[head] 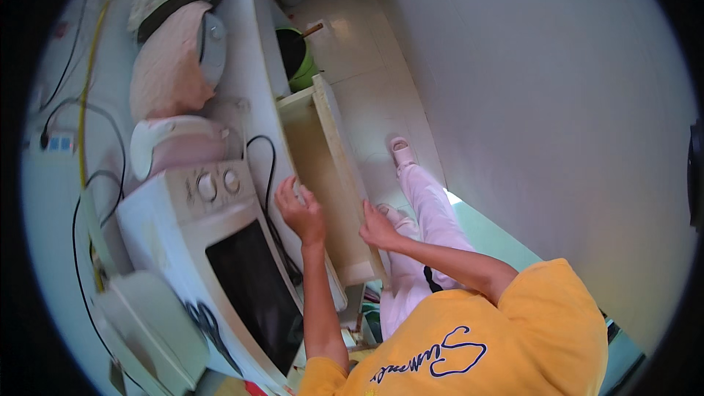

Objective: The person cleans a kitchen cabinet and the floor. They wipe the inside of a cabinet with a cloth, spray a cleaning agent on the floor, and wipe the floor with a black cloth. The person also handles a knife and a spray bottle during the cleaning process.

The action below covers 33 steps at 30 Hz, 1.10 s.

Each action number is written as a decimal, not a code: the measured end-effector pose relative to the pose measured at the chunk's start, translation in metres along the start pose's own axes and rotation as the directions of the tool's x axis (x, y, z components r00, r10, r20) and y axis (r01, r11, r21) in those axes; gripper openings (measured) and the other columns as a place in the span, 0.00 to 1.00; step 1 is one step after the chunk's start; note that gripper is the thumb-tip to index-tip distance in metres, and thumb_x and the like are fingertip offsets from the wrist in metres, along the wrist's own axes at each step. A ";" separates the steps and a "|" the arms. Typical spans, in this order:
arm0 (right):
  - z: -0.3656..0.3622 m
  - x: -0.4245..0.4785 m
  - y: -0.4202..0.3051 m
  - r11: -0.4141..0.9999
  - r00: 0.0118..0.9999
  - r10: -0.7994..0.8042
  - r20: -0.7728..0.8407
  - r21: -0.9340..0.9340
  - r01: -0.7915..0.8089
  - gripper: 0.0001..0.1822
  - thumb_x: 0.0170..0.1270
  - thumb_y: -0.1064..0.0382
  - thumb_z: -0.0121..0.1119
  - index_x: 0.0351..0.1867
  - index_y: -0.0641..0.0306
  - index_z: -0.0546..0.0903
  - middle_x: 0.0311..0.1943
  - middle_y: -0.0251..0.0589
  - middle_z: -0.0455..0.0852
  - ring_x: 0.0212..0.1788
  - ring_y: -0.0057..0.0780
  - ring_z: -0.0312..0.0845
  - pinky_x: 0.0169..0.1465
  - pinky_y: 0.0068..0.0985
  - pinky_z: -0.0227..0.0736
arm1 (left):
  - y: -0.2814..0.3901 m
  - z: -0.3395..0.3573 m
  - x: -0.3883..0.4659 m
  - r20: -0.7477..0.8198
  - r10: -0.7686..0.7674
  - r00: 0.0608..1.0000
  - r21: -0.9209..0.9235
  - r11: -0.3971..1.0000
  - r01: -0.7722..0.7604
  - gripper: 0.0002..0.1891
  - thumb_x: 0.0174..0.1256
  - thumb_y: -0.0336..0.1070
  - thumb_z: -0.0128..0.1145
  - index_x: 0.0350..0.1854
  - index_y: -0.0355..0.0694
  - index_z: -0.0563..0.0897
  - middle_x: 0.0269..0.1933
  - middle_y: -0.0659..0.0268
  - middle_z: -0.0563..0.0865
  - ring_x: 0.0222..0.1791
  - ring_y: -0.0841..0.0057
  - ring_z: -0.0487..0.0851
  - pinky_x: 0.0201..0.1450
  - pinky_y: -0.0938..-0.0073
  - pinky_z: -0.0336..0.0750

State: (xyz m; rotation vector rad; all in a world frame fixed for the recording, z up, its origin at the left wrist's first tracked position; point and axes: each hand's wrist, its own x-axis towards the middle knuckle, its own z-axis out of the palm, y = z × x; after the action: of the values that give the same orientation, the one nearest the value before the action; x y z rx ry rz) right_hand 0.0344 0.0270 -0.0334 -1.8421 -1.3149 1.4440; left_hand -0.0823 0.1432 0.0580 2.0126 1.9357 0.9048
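A pulled-out wooden drawer (313, 159) juts from under the white countertop (264, 93), with its bare bottom showing. My left hand (302, 212) is over the countertop's front edge beside the drawer, fingers loosely curled and apart, holding nothing visible. At the drawer's outer side, my right hand (379, 228) grips the top edge of the drawer front (344, 170); its fingertips are partly hidden. Left of my left hand stands a white microwave oven (220, 220) with two knobs and a dark door, and a black cable (269, 176) runs between it and the edge.
Scissors (212, 330) lie on the microwave. Behind it stand a pink-and-white appliance (187, 146) and cloth-covered appliances (168, 66). A green bucket (302, 69) with a wooden handle sits beyond the drawer. A wall (522, 93) rises at right; my slippered feet are on the tiles.
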 end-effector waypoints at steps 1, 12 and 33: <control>0.002 0.005 -0.004 1.000 0.999 0.017 0.038 -0.018 -0.016 0.34 0.53 0.66 0.50 0.59 0.83 0.54 0.55 0.71 0.66 0.57 0.60 0.65 0.60 0.39 0.61 | -0.001 0.006 0.008 -0.013 0.004 1.000 0.007 1.000 -0.004 0.16 0.54 0.24 0.51 0.48 0.33 0.75 0.49 0.52 0.76 0.52 0.56 0.72 0.55 0.61 0.65; -0.015 0.008 -0.029 0.998 0.952 -0.046 0.303 -0.031 0.058 0.40 0.58 0.63 0.52 0.62 0.86 0.44 0.62 0.75 0.50 0.67 0.59 0.49 0.69 0.37 0.47 | -0.024 0.057 0.065 0.080 0.095 0.992 0.380 0.918 -0.119 0.19 0.56 0.27 0.53 0.51 0.31 0.74 0.55 0.49 0.71 0.55 0.55 0.69 0.60 0.61 0.61; -0.058 0.190 0.047 0.754 0.914 0.394 -0.097 0.603 -0.261 0.09 0.64 0.70 0.46 0.42 0.66 0.77 0.36 0.41 0.82 0.37 0.25 0.79 0.40 0.21 0.72 | -0.042 0.068 0.074 0.144 0.023 0.989 0.491 0.866 -0.092 0.17 0.63 0.27 0.52 0.55 0.32 0.70 0.54 0.53 0.70 0.55 0.62 0.71 0.57 0.69 0.68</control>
State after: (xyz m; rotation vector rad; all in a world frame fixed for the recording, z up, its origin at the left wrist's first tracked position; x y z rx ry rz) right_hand 0.1054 0.1840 -0.1430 -1.7786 -0.3643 1.5328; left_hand -0.0833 0.2370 0.0025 2.3355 2.2062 0.2738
